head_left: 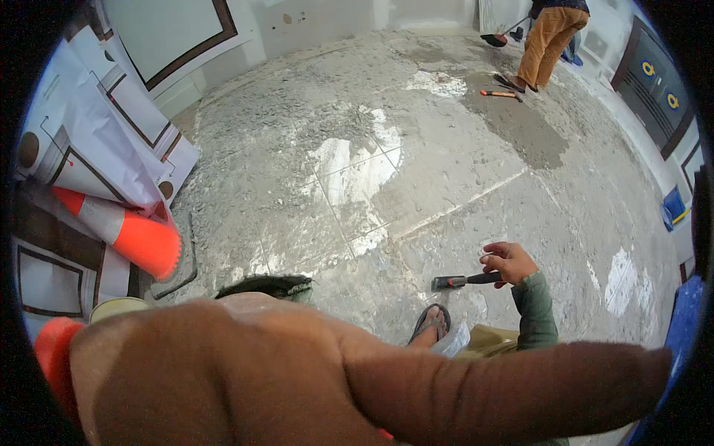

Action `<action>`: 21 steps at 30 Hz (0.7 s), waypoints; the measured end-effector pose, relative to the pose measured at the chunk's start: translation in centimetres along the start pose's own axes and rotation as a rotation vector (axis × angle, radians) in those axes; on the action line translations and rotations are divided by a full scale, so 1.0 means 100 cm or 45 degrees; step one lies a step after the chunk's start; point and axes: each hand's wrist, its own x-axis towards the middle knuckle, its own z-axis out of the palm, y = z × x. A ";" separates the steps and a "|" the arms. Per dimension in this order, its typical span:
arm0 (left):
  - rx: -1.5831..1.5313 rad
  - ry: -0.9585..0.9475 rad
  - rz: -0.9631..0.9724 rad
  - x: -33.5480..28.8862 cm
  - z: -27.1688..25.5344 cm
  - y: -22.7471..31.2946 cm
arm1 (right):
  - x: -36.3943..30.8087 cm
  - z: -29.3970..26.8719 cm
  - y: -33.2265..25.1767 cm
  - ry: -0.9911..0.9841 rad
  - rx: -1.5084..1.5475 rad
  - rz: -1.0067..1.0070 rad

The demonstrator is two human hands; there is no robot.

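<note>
One hammer point(465, 280): is pointing left, just beyond the foot point(430, 324).
Right hand point(512, 264): is bending its fingers at the hammer; whether gripping, I cannot tell.
Left hand point(223, 364): is filling the foreground, grip unclear.

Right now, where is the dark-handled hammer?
In the head view, the dark-handled hammer is below and right of centre, at the person's right hand and just beyond the sandalled foot.

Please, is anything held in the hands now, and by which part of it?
The right hand seems to hold the hammer loosely, by the handle end away from its head. Whether the left hand holds anything cannot be told.
</note>
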 end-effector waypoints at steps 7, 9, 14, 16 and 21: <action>-0.091 0.039 0.025 -0.009 -0.002 -0.004 | 0.008 0.001 -0.006 -0.027 -0.018 0.012; -0.098 0.040 0.032 -0.009 -0.001 -0.004 | 0.006 -0.002 -0.004 -0.012 -0.015 0.016; -0.104 0.042 0.010 -0.008 0.007 -0.004 | 0.003 0.000 -0.007 -0.038 -0.017 0.015; -0.098 0.030 0.040 -0.007 0.008 -0.006 | 0.000 -0.008 -0.006 -0.029 -0.020 0.017; -0.122 0.054 0.020 -0.007 0.013 -0.006 | 0.005 0.003 0.003 -0.026 -0.029 0.011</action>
